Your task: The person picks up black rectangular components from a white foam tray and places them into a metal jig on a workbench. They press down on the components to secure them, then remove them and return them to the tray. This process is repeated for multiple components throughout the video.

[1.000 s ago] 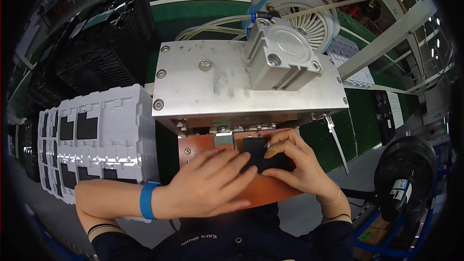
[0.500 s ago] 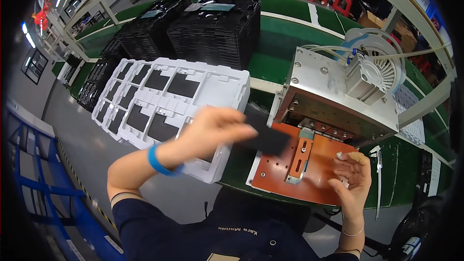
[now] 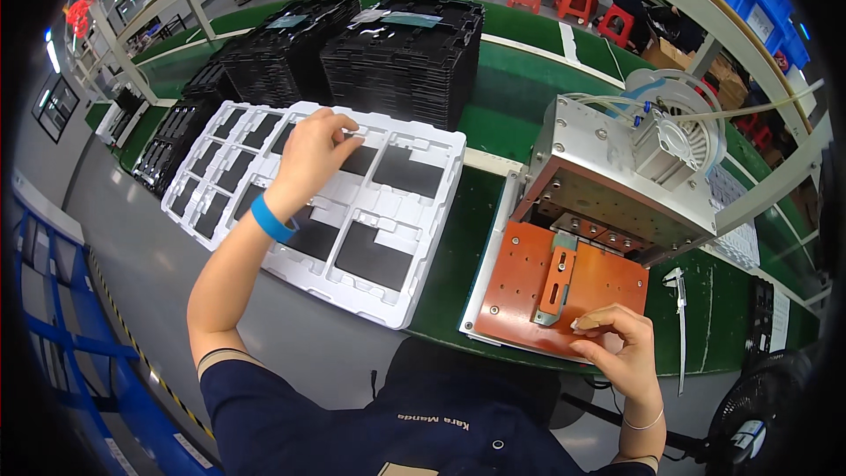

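Reaching over the white tray [image 3: 264, 137], the left hand [image 3: 313, 154] has its grip pinched on a dark flat panel [image 3: 357, 159] lying in a tray pocket; the right hand [image 3: 617, 344], fingers curled and holding nothing, rests on the orange plate [image 3: 529, 278] on the green worktop [image 3: 493, 123]

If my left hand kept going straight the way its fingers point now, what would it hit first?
The left hand points up and right across the white foam tray. First in line looks like the dark panel in the tray's far right pocket, though depth is hard to judge.
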